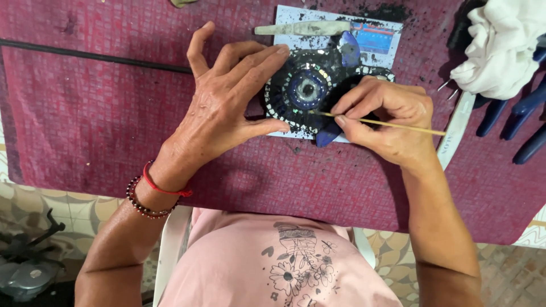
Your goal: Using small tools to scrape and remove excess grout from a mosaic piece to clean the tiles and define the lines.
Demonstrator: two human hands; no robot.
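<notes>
left hand (224,108): we see it spread flat, fingers loose, pressing the mosaic piece (307,88) at its 9 o'clock edge, grasping nothing.
right hand (387,116): pinched tight on a thin wooden stick (392,124), tip touching the mosaic just below its centre.
mosaic piece: round, dark blue with an eye-like centre, on a white card (369,42), mid-desk.
desk (85,113): maroon cloth cover.
pale tool (301,28): 12 o'clock of the mosaic.
white rag (500,45): 2 o'clock, well apart.
</notes>
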